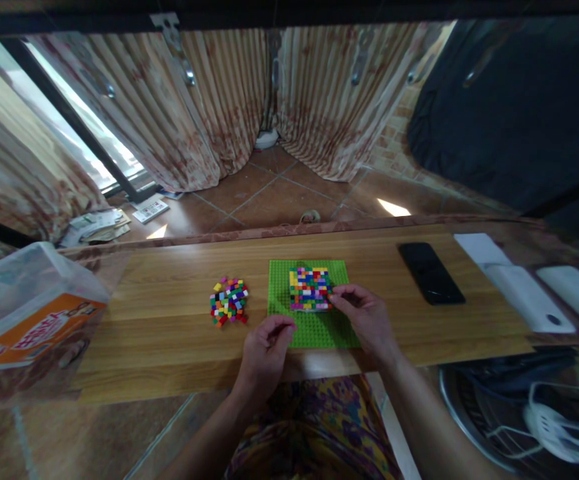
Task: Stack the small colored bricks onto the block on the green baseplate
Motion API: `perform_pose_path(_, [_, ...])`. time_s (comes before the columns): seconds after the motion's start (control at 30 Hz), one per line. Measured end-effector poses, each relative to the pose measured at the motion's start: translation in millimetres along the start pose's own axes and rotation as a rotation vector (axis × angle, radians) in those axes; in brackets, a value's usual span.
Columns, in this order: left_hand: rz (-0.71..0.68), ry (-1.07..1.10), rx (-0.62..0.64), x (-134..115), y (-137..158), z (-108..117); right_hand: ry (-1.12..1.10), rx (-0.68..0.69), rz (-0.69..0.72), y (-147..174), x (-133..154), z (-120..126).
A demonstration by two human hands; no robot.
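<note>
A block of small multicoloured toy bricks (309, 287) stands on a green studded baseplate (314, 333). At the block's right edge is my right hand (366, 317), thumb and forefinger closed together against its side; whatever lies between the fingertips is too small to name. My left hand (269, 347) hovers by the baseplate's lower left part, its fingers pinched together, and anything in the pinch cannot be made out. Left of the baseplate lies a loose pile of small coloured bricks (229, 302).
The wooden table (169, 360) also carries a black phone (432, 273) at right. Beyond it are white boxes (532, 298). A clear plastic tub with an orange label (44, 327) stands at the left end. Below right, a white power strip (556, 427) trails cables.
</note>
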State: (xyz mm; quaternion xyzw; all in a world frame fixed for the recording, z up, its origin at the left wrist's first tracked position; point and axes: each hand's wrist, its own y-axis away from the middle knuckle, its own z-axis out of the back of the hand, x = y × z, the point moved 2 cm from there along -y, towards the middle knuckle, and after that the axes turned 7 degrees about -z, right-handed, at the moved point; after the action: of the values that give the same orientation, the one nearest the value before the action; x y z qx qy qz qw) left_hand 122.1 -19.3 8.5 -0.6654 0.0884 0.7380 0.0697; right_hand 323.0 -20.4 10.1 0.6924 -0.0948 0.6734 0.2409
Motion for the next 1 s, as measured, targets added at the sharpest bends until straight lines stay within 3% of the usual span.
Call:
perform_pose_path(0.63, [-0.109, -0.059, 0.030, -9, -5, -1, -0.024, 0.049, -0.035, -5, -1, -4])
perform_pose_path(0.8, [-0.206, -0.140, 0.032, -25, -12, -7, -0.002, 0.057, -0.020, -4, 2, -5])
perform_pose_path(1.0, [-0.435, -0.304, -0.004, -40, -26, -16, -0.181, 0.060, -0.098, 3, -13, 1])
